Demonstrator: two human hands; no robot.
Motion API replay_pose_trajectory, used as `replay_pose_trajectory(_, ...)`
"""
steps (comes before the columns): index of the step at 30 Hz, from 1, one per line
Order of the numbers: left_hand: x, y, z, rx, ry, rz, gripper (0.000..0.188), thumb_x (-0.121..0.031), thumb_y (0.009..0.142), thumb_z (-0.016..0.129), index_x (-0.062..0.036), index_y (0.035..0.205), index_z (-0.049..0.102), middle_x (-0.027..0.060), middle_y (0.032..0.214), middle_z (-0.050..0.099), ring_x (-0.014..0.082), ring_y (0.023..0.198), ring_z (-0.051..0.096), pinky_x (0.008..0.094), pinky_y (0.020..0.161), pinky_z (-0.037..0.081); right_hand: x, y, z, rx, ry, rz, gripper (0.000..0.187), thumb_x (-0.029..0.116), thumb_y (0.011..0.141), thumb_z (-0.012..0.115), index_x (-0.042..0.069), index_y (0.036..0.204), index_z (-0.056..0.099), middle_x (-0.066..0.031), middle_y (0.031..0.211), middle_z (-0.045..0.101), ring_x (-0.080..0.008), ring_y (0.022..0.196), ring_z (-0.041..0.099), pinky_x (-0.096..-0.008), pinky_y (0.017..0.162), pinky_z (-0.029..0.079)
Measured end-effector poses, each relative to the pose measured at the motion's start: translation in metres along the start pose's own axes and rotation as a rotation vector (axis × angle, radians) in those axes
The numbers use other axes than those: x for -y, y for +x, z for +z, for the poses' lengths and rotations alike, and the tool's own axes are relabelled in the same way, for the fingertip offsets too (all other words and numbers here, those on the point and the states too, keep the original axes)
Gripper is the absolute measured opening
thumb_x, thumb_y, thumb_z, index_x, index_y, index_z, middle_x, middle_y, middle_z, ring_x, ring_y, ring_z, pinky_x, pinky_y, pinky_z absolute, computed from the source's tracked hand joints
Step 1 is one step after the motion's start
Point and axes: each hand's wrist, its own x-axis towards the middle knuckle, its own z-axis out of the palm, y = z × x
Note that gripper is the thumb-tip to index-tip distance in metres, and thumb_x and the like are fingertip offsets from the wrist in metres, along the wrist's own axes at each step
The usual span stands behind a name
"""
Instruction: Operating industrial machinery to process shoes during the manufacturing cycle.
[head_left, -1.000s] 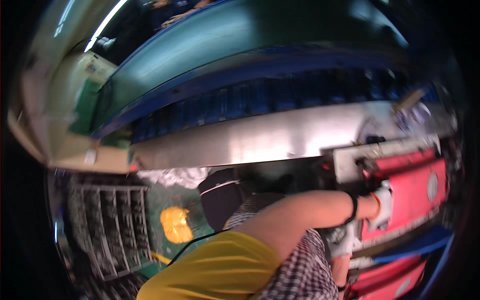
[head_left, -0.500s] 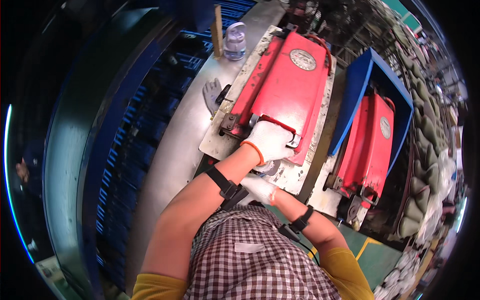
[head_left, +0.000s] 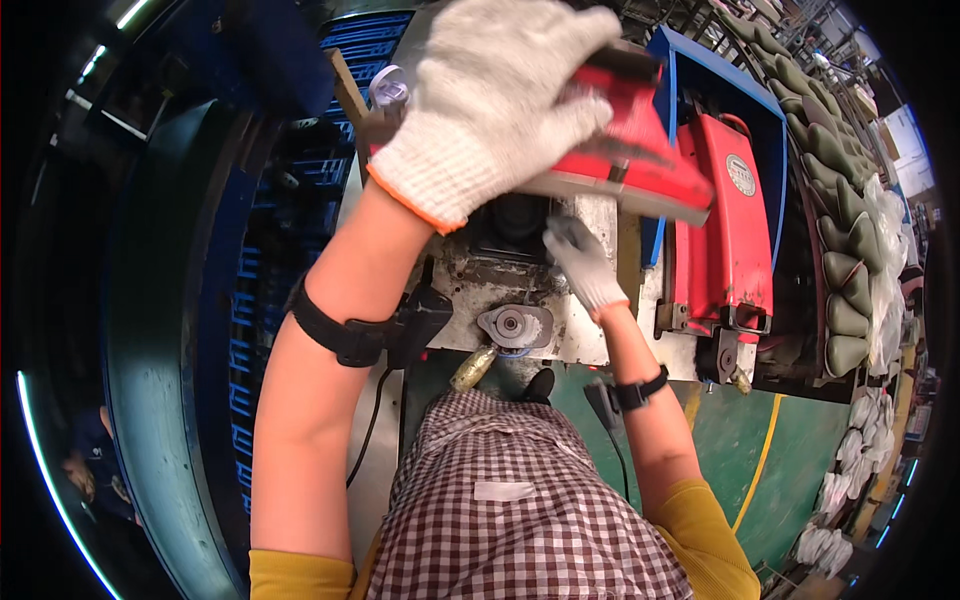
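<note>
Lifting the red hinged lid (head_left: 640, 150) with my gloved left hand (head_left: 490, 100), fingers wrapped firmly over its top edge.

My right hand (head_left: 580, 262), also gloved, reaches with loosely spread fingers into the dark cavity (head_left: 515, 222) beneath, holding nothing. Two red presses are visible; the second red press (head_left: 725, 240), on my right, carries one round white label (head_left: 741, 175). One clear bottle (head_left: 388, 88) stands behind.

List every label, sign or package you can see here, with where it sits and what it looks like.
Round label: on the closed red press lid at right, a small white disc with a dark rim.
Pale rectangular patch: on the back of the checked garment, bottom centre.
No packages or screens show.
</note>
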Motion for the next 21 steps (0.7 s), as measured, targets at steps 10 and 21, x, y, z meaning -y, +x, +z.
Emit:
replay_pose_trajectory(10, 0.023, -0.015, -0.02, -0.064, -0.053, 0.081, 0.055, -0.029, 0.083, 0.081, -0.0082, 0.131, 0.067, 0.0177, 0.135, 0.064, 0.0373, 0.129, 0.058, 0.0456, 0.111, 0.043, 0.034, 0.075, 0.078, -0.262, -0.744, 0.006, 0.092, 0.046, 0.074, 0.085, 0.012, 0.152, 0.05, -0.0293, 0.146, 0.05, -0.0429, 0.133, 0.055, -0.0468, 0.11, 0.049)
replay_pose_trajectory(21, -0.006, -0.248, -0.011, -0.293, -1.187, -1.308, 0.064, -0.028, 0.102, 0.065, -0.0041, 0.158, 0.043, 0.0155, 0.152, 0.054, 0.0312, 0.137, 0.058, 0.0392, 0.12, 0.04, -0.026, -0.038, 0.007, 0.021, 0.907, -0.078, 0.064, 0.029, 0.097, 0.063, 0.008, 0.155, 0.049, -0.0121, 0.151, 0.057, -0.0235, 0.144, 0.05, -0.0389, 0.124, 0.034)
